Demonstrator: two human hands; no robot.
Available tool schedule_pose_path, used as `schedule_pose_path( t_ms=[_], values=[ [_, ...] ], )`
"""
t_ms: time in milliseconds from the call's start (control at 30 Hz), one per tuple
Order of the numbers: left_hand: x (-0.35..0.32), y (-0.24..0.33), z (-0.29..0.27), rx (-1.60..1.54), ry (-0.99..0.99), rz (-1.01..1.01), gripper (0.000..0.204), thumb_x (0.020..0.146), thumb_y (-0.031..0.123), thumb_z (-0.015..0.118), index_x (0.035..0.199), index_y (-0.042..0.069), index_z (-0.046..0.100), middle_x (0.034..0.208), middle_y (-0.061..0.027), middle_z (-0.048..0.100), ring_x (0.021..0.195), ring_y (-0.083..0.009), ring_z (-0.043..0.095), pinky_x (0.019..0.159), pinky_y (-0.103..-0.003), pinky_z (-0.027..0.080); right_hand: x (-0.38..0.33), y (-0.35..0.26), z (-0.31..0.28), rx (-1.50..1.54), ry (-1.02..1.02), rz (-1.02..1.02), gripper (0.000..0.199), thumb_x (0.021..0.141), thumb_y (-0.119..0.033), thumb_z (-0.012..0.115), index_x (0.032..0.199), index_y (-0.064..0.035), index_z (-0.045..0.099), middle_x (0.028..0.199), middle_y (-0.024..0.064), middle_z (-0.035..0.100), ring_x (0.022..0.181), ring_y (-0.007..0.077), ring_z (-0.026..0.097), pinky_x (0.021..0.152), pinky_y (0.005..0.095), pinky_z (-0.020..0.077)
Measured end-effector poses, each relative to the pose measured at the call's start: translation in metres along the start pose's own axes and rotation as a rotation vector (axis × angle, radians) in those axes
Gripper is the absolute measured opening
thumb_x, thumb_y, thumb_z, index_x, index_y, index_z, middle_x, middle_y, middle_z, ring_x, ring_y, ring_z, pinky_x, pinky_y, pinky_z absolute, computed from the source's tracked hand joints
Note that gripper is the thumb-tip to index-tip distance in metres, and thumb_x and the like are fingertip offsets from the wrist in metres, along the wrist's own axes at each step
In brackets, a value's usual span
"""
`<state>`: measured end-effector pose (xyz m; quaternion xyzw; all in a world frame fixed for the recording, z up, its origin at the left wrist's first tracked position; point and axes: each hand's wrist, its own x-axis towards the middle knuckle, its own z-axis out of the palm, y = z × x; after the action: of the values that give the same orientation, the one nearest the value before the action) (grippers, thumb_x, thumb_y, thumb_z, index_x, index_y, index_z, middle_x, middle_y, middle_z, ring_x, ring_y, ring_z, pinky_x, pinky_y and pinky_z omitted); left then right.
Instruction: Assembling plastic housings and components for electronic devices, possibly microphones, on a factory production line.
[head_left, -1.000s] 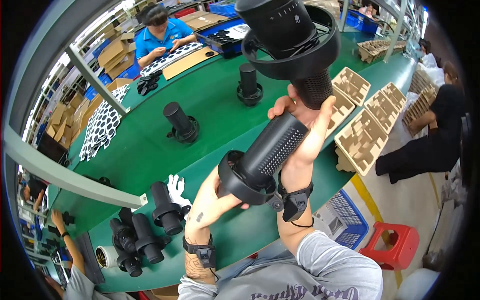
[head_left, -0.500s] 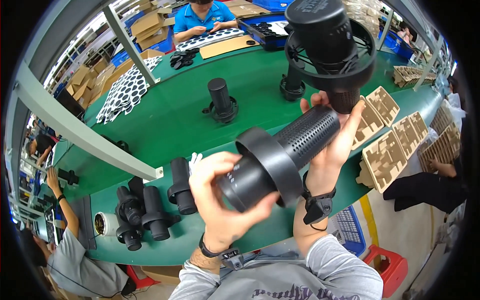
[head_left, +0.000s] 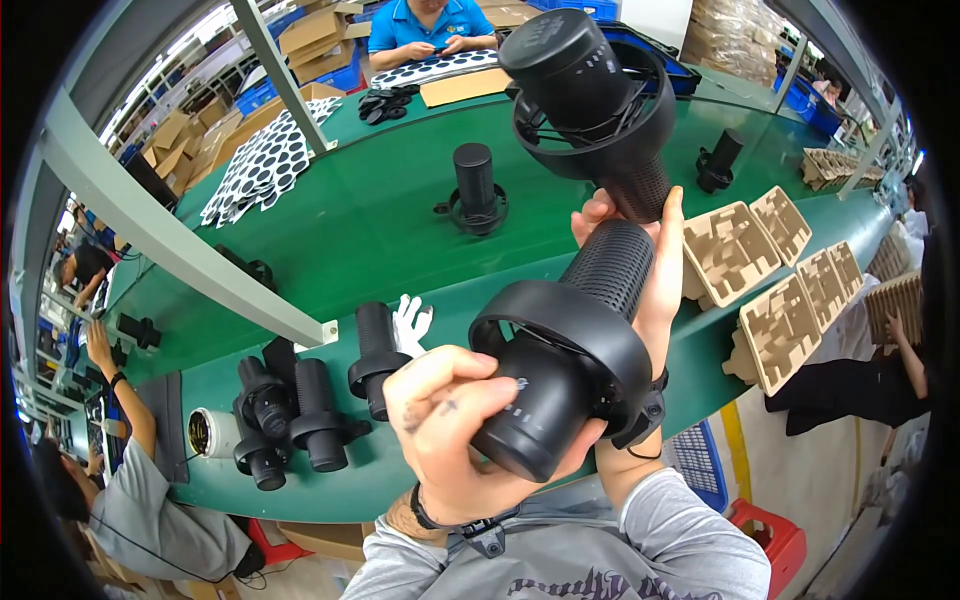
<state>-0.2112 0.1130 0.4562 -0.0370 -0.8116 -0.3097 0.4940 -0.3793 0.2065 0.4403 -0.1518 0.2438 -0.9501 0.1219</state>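
My left hand is closed around the smooth base of a black microphone with a wide shock-mount ring. Its perforated grille points up and away, lying in front of my right palm; whether it touches the palm is hidden. Further off, my right hand grips a second black microphone by its grille end. That one stands base up, with its ring and cords around the middle.
Several black microphones and a white glove lie at left on the green table. More microphones stand on the green surface beyond. Moulded pulp trays sit at right. A metal post slants across the left; co-workers sit around.
The microphone in my right hand has shifted left. My left hand has moved right with its microphone, whose base now turns more toward me. The white glove shows more fully.
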Motion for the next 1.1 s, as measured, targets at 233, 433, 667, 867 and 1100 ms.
schedule_pose_path(
  t_ms=[233,433,667,867,1100],
  values=[
    [-0.004,0.006,0.007,-0.154,0.005,0.028,0.054,0.053,0.007,0.086,0.102,0.015,0.063,0.110,-0.0126,0.051,0.088,-0.0251,0.057,0.067,-0.031,0.049,0.001,-0.002,-0.001,-0.011,-0.006,-0.029,0.050,0.099,-0.046,0.038,0.103,0.0007,0.055,0.082,0.0081,0.056,0.079,0.0155,0.054,0.081,0.0316,0.0487],
    [-0.007,0.004,0.008,-0.153,-0.006,0.089,0.055,0.046,0.005,0.077,0.099,0.017,0.067,0.109,-0.0107,0.055,0.088,-0.0257,0.055,0.072,-0.035,0.047,0.001,0.000,0.000,0.022,-0.030,-0.013,0.050,0.099,-0.046,0.038,0.102,0.0015,0.054,0.082,0.0090,0.054,0.077,0.0163,0.053,0.080,0.0330,0.0481],
    [-0.008,0.011,0.002,0.126,-0.152,0.338,0.038,0.061,0.017,0.077,0.092,0.035,0.065,0.108,0.0028,0.059,0.094,-0.0263,0.042,0.066,-0.031,0.039,0.000,-0.001,0.002,0.047,0.007,0.008,0.050,0.099,-0.046,0.039,0.101,0.0020,0.054,0.083,0.0100,0.054,0.077,0.0175,0.053,0.080,0.0330,0.0477],
    [-0.009,0.015,0.000,0.191,-0.212,0.392,0.031,0.065,0.022,0.068,0.092,0.036,0.062,0.109,0.0098,0.061,0.096,-0.0280,0.041,0.064,-0.030,0.039,-0.001,-0.004,0.002,0.070,-0.016,0.013,0.050,0.098,-0.046,0.041,0.101,0.0022,0.054,0.083,0.0109,0.055,0.077,0.0181,0.054,0.080,0.0337,0.0481],
    [-0.008,0.014,-0.001,0.168,-0.243,0.482,0.028,0.063,0.017,0.065,0.085,0.034,0.060,0.103,0.0201,0.062,0.097,-0.0223,0.042,0.063,-0.028,0.037,-0.002,-0.005,0.006,-0.039,0.059,0.060,0.055,0.098,-0.050,0.036,0.102,0.0009,0.055,0.081,0.0086,0.058,0.071,0.0181,0.055,0.073,0.0351,0.0509]
  ],
)
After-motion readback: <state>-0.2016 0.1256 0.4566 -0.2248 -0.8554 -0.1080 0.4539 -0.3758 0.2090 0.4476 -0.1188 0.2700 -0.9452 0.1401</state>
